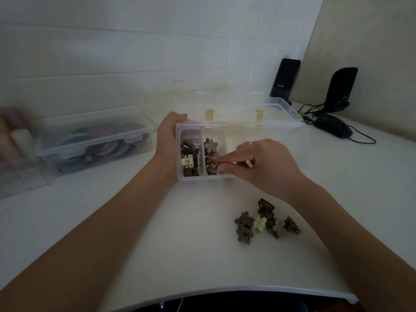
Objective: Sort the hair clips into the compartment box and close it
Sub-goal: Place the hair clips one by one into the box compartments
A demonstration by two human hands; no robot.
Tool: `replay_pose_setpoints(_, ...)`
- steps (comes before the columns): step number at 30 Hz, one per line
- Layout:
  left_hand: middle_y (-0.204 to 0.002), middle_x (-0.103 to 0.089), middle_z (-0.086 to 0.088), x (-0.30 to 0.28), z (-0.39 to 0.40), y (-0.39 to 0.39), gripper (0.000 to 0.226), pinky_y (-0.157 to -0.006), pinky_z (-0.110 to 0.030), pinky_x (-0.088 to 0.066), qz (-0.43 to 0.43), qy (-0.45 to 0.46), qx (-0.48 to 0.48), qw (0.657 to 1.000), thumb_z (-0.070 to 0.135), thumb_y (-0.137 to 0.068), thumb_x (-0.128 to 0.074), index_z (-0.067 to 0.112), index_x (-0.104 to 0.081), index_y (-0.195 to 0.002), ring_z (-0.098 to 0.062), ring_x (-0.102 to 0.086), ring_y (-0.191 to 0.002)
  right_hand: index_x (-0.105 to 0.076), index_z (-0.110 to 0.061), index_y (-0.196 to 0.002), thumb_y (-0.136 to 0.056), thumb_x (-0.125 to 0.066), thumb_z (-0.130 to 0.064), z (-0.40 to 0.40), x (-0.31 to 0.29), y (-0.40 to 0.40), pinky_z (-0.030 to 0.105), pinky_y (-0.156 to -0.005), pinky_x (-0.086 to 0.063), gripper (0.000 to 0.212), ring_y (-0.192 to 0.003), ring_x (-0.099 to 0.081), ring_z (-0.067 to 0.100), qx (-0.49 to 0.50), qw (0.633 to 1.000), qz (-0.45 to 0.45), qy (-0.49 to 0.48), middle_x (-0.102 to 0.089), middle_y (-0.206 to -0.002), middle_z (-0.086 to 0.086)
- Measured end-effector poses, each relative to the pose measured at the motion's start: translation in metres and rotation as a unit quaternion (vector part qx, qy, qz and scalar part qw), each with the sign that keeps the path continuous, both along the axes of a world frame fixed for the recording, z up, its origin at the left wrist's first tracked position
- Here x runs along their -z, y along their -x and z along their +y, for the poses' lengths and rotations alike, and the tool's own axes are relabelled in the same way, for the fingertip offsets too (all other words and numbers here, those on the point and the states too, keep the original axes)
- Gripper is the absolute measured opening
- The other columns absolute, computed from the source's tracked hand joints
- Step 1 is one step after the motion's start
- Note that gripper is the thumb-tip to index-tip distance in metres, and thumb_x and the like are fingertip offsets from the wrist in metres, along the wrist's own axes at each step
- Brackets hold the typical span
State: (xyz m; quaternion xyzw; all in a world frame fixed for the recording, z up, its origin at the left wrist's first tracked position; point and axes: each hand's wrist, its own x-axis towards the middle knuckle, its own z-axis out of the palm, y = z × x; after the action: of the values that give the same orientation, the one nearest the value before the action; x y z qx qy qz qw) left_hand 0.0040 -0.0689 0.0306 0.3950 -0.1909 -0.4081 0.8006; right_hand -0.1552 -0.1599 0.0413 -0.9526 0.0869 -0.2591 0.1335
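While a small heap of clips [265, 221] lay loose on the near right of the white table [157, 233], brown flower shapes mixed with a cream claw clip, the step in hand looked like setting one flower clip into the box. Doing it well probably meant lowering it fully below the divider before letting go, so it stayed with its own kind. The right hand [263, 165] had its fingertips pinched closed on a small brown clip [212, 168] over the second compartment, which held other flower clips. The left hand [167, 140] wrapped around the clear box [191, 177] at its left wall, steadying it. The leftmost compartment held dark claw clips and one cream one. Farther back, the lid [270, 113] stood open.
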Motion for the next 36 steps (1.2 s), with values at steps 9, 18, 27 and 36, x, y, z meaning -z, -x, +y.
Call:
replay_pose_setpoints(9,-0.045,-0.037,0.0,0.002,-0.001,0.0,0.048,-0.046,-0.013,-0.035,-0.012,0.011,-0.003,1.0,0.034,-0.09,-0.035,0.019,-0.042,-0.045,-0.014,-0.037,-0.037,-0.073,-0.04,-0.088,-0.083,-0.068,-0.037,0.012,0.005,-0.004,0.009,-0.047,-0.031,0.007,-0.049,-0.05,0.002,0.052,0.999,-0.013,-0.007,-0.061,-0.061,-0.013)
replay_pose_setpoints(18,-0.06,-0.039,-0.002,0.002,-0.002,-0.003,0.022,-0.052,-0.02,-0.044,-0.012,-0.046,-0.041,0.998,0.036,-0.077,-0.051,0.018,-0.043,-0.068,-0.017,-0.041,-0.05,-0.07,-0.012,-0.063,-0.078,-0.073,-0.031,0.005,-0.017,0.013,0.018,-0.045,-0.027,0.024,-0.04,-0.033,0.009,-0.138,0.972,0.053,-0.184,-0.05,-0.045,0.001)
replay_pose_setpoints(27,-0.049,-0.045,0.001,0.004,-0.006,-0.006,0.045,-0.051,-0.018,-0.045,-0.02,-0.023,-0.047,0.998,0.033,-0.088,-0.043,0.02,-0.051,-0.046,-0.014,-0.044,-0.042,-0.06,-0.025,-0.078,-0.064,-0.079,-0.047,0.008,-0.031,0.028,0.017,-0.051,-0.031,0.032,-0.048,-0.035,0.009,-0.13,0.929,0.316,-0.142,-0.04,-0.05,-0.006)
replay_pose_setpoints(36,-0.05,-0.045,0.001,0.005,-0.007,-0.008,0.043,-0.054,-0.022,-0.042,-0.016,-0.039,-0.054,0.998,0.034,-0.085,-0.046,0.021,-0.053,-0.045,-0.015,-0.044,-0.046,-0.06,-0.039,-0.089,-0.06,-0.077,-0.056,0.012,-0.028,0.028,0.024,-0.059,-0.034,0.037,-0.054,-0.04,0.0,-0.059,0.919,0.374,-0.109,-0.047,-0.062,-0.015)
